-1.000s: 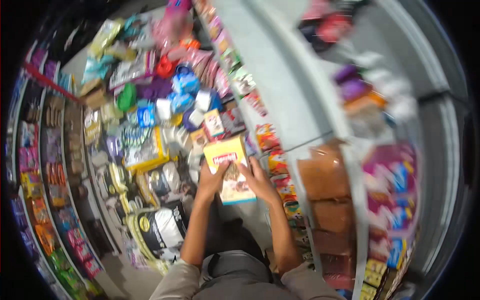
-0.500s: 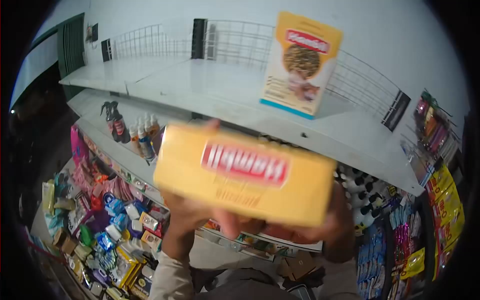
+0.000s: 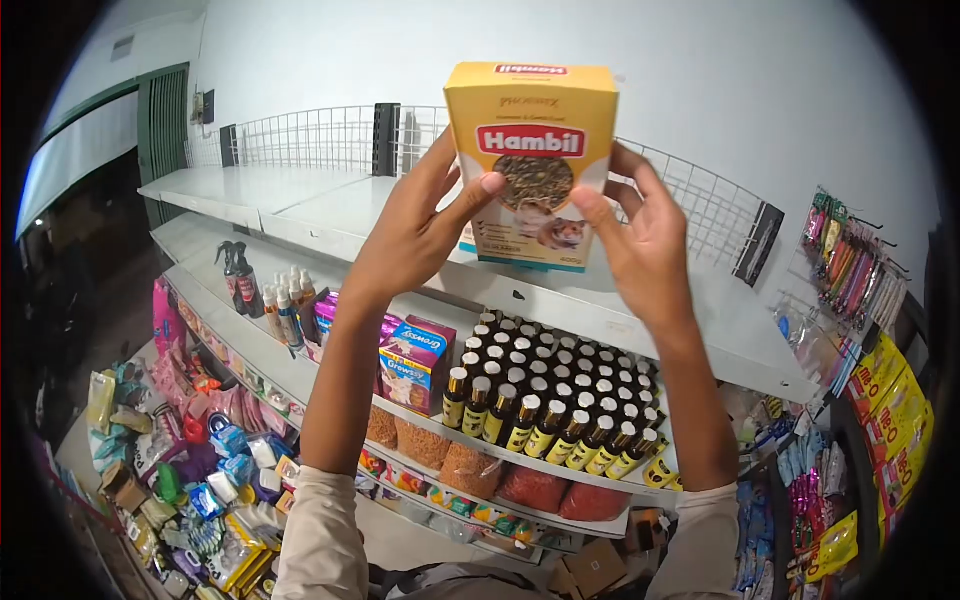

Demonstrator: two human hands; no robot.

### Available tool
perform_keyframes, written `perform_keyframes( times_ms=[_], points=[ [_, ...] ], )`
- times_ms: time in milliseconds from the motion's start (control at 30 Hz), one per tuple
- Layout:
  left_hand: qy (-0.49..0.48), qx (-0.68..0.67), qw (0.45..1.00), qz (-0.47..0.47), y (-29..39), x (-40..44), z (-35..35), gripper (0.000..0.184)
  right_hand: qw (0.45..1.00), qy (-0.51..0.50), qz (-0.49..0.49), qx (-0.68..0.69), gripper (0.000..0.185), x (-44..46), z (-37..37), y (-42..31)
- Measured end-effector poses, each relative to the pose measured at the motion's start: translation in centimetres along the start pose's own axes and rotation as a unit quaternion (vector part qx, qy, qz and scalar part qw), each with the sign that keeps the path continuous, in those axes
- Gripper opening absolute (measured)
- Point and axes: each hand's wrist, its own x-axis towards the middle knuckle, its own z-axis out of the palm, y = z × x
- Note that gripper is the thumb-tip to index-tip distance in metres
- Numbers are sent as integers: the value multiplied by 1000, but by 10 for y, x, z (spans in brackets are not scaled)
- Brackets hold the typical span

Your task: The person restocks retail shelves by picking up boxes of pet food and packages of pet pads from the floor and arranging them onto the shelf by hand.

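A yellow and white Hambil hamster food box is upright in both of my hands, its printed front facing me. My left hand grips its left side, thumb across the front. On the right side, my right hand holds it with the thumb on the front and the fingers round the edge. The box is in front of and over the white top shelf. The other Hambil box on that shelf is mostly hidden behind it. Whether the held box's base touches the shelf, I cannot tell.
Below stand rows of dark bottles with yellow labels, Growssy boxes and spray bottles. A wire grid backs the top shelf. Many packages lie at lower left. Yellow Me-O packs hang at right.
The held Hambil box has moved up and away from me to the top shelf. It has turned from showing its lettered end upside down to standing upright, front towards me.
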Motion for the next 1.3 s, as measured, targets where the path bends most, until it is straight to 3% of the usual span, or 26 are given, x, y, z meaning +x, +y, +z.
perform_keyframes(
  times_ms=[100,133,233,267,367,500,633,800,900,1033,1067,1167,1300],
  points=[
    [-35,-96,993,-52,2,-2,-1,52,980,67,-63,-174,56,-3,10,11],
    [-36,-93,994,-52,2,-2,-1,52,981,68,-65,-171,56,-4,10,13],
    [-35,-58,994,-80,0,-5,-3,51,898,88,-89,-422,61,-9,11,18],
    [-34,-55,995,-81,-1,-5,-4,51,900,87,-90,-419,61,-9,11,21],
    [-28,-29,995,-86,-6,-3,-2,51,971,21,20,-236,76,-6,9,33],
    [-29,-34,982,-185,-3,6,-5,59,993,25,53,-105,93,-3,20,40],
    [-2,-63,986,-156,-18,15,-5,74,989,-3,146,35,103,1,25,32],
    [-59,-47,980,-187,-23,25,-9,86,979,-65,109,-160,105,15,7,45],
    [-93,-191,952,-221,-41,30,-9,88,931,-221,148,-252,127,19,0,43],
    [-121,-167,947,-247,-51,33,-17,86,892,-189,142,-384,111,11,1,86],
    [-121,-168,947,-247,-54,34,-18,86,892,-189,143,-385,111,11,3,81],
    [-134,-199,936,-258,-61,38,-20,81,961,-175,177,-122,115,13,9,61],
    [-95,-153,952,-246,-55,37,-17,68,951,-198,234,-39,120,19,5,49]
  ],
)
